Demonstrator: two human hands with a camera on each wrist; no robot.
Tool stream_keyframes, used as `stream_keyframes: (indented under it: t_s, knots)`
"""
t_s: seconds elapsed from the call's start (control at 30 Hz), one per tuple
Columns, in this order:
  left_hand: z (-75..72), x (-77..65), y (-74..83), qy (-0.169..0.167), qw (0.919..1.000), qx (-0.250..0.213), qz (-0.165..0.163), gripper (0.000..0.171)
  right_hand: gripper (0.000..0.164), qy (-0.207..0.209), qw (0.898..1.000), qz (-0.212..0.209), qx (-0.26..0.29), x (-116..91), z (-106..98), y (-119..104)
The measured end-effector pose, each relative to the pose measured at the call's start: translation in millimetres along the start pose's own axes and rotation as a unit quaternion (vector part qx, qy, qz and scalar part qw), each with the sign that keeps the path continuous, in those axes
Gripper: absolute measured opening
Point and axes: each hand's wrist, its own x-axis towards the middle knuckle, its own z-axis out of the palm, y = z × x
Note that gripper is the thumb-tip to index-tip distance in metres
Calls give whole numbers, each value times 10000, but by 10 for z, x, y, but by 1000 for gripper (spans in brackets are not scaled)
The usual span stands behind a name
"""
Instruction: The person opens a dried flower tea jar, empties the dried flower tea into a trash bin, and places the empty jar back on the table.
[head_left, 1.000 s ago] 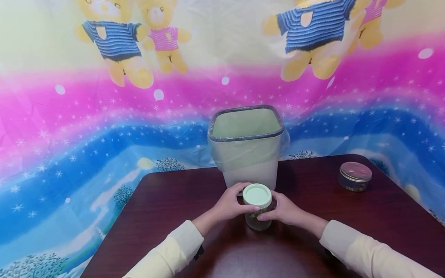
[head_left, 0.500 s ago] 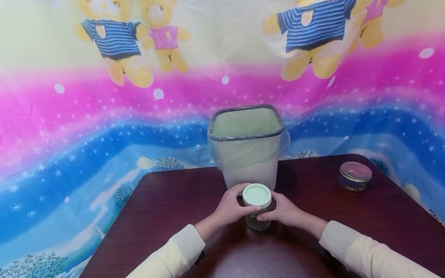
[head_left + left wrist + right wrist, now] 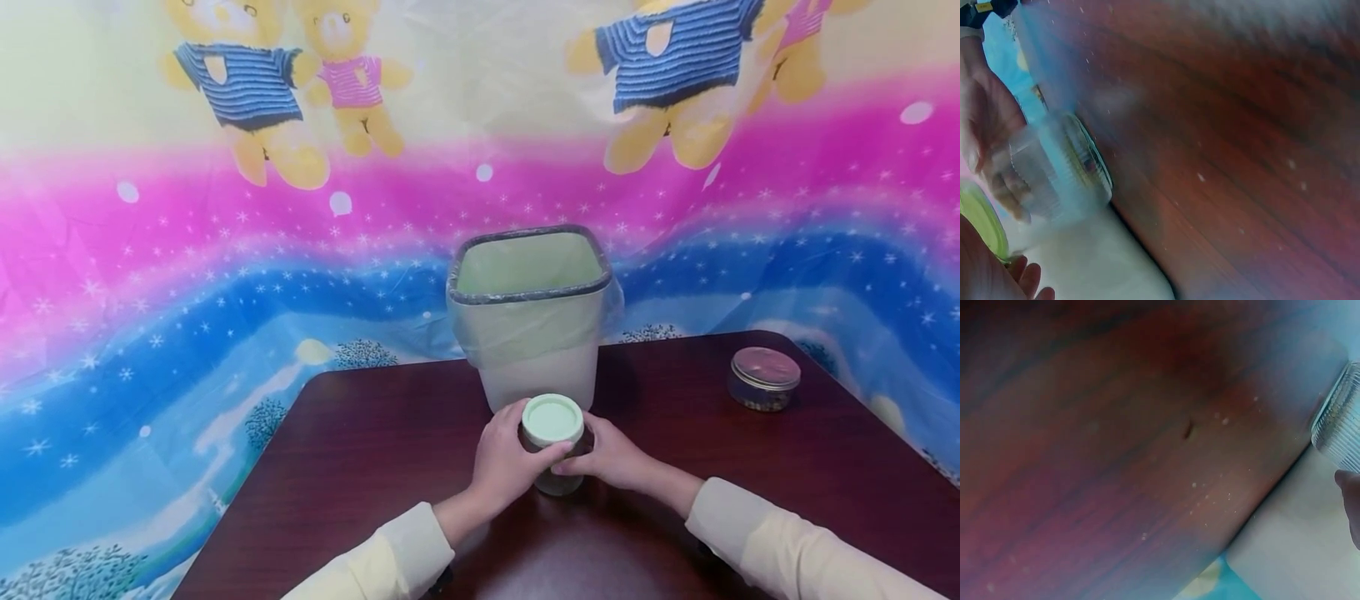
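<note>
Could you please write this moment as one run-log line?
left hand: grips green lid | right hand: holds clear jar, upright | bin: behind jar | round container: untouched

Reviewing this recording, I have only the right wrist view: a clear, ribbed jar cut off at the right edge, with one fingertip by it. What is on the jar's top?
Observer: The head view shows a pale green, round lid on the clear, ribbed jar.
Operator: Where is the left hand?
Observer: In the head view, its thumb and fingers curl at the lid's left side.
Operator: Does anything else stand off to the right?
Observer: Yes, a low, round container with a pink top and gold-coloured rim, near the far right corner of the dark reddish-brown table.
</note>
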Motion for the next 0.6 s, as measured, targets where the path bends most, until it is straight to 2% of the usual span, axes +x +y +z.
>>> stream_keyframes:
  t_s: [0.07,0.13,0.3,0.47,0.6]
  knots:
    - [-1,-13,14,39,10000,71,-30,68,75,3,10000,2,1,0,4,-6]
    - [1,-22,6,-18,9999,-44,-105,70,75,-12,10000,20,31,-3,6,-12]
    - [-3,-16,-91,-349,9952,-886,-228,72,76,-72,9999,72,85,-10,13,-21]
    - [-48,48,-190,-821,9827,-1657,-62,68,74,-163,9996,108,226,-13,8,-25]
    - [-104,121,-246,-1346,9677,-2119,-221,69,72,-202,9993,120,286,-11,-1,-30]
